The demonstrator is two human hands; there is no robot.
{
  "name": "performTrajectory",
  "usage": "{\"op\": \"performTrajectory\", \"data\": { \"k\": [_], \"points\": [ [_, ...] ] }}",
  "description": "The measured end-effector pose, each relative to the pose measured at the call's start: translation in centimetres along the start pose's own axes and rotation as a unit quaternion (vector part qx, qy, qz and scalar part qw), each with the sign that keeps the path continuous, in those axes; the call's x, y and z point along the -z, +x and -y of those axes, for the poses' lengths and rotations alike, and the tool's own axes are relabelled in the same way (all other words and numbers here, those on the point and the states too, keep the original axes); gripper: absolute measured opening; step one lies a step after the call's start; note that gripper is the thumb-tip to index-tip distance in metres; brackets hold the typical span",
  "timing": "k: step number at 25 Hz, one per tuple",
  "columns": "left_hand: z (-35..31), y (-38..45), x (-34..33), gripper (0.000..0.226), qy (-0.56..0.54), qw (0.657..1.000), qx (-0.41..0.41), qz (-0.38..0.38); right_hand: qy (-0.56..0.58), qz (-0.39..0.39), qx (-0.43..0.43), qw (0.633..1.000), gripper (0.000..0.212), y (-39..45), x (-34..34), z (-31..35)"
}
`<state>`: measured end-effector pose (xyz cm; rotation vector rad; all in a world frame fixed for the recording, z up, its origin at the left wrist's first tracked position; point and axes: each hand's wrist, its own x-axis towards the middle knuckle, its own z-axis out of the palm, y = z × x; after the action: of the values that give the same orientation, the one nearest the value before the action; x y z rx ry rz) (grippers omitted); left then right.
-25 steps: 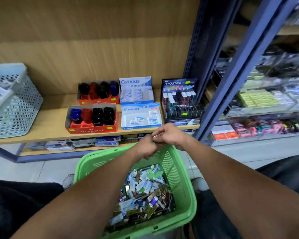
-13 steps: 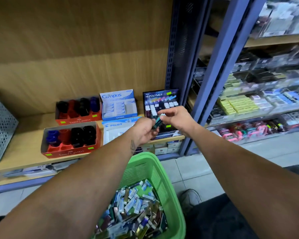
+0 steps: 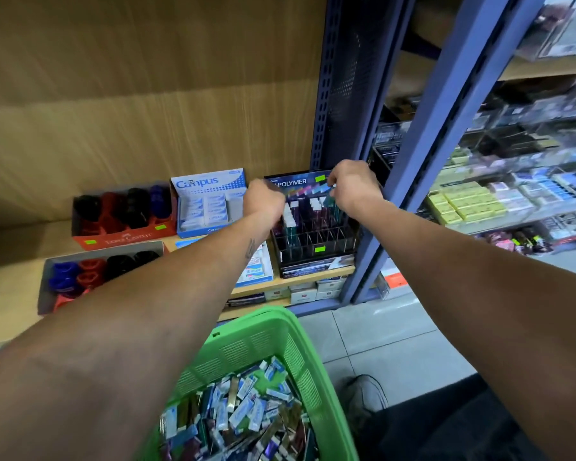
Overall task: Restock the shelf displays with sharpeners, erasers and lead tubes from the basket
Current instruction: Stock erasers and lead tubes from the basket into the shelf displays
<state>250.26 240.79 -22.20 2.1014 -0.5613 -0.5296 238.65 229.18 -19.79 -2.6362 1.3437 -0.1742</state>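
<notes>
While both arms are stretching out over the green basket (image 3: 290,341), the right hand (image 3: 353,189) is pinching a small teal lead tube (image 3: 330,201) between thumb and fingertips, right above the back rows of the black HI-POLYMER lead display (image 3: 313,234) on the wooden shelf (image 3: 10,261). The left hand (image 3: 263,202) is hovering just beside it at the display's left edge with its fingers curled under; whether it is holding more tubes I cannot tell, since the palm is facing away.

That tube is looking very light and rigid, a slim hard plastic case with smooth sides, so it is likely to be slippery and quick to twist out of a loose pinch. Taking it near the top end is seeming the sensible choice, as that is leaving the lower end free to drop straight into one of the narrow divider slots. The leads inside are probably brittle, so a gentle lowering is looking wiser than a drop.

Down in the basket, a jumble of flat erasers and tubes (image 3: 246,417) is waiting. On the shelf to the left, the Campus eraser box (image 3: 210,201) and the two red sharpener trays (image 3: 123,217) are sitting well apart from the hands.
</notes>
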Motion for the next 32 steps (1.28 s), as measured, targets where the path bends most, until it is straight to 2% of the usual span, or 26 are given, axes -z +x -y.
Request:
{"op": "performTrajectory", "data": {
  "k": [5,7,12,16,21,26,32],
  "points": [
    [1.2,0.7,-1.5,0.029,0.039,0.995,-0.083,0.036,-0.066,0.001,-0.012,0.998,0.021,1.9,-1.3,-0.4],
    [1.4,0.5,-2.0,0.033,0.074,0.986,-0.13,0.067,-0.062,0.001,-0.039,0.997,0.012,2.5,-1.5,-0.6],
    [1.2,-0.3,-2.8,0.049,0.161,0.955,-0.201,0.145,-0.036,0.002,-0.078,0.996,0.007,3.8,-2.4,-1.2],
    [1.2,0.3,-3.7,0.059,0.233,0.926,-0.215,0.205,0.002,0.003,-0.093,0.996,0.021,4.4,-3.4,-1.6],
    [0.4,1.0,-5.3,0.052,0.326,0.886,-0.231,0.234,0.013,-0.013,-0.09,0.996,0.021,4.9,-3.9,-1.6],
    [0.8,1.4,-6.1,0.046,0.361,0.865,-0.232,0.259,0.019,-0.015,-0.084,0.996,0.021,5.1,-4.1,-1.8],
    [0.0,1.4,-6.7,0.055,0.389,0.843,-0.226,0.297,0.005,0.019,-0.08,0.997,0.032,5.4,-3.5,-1.3]
  ]
}}
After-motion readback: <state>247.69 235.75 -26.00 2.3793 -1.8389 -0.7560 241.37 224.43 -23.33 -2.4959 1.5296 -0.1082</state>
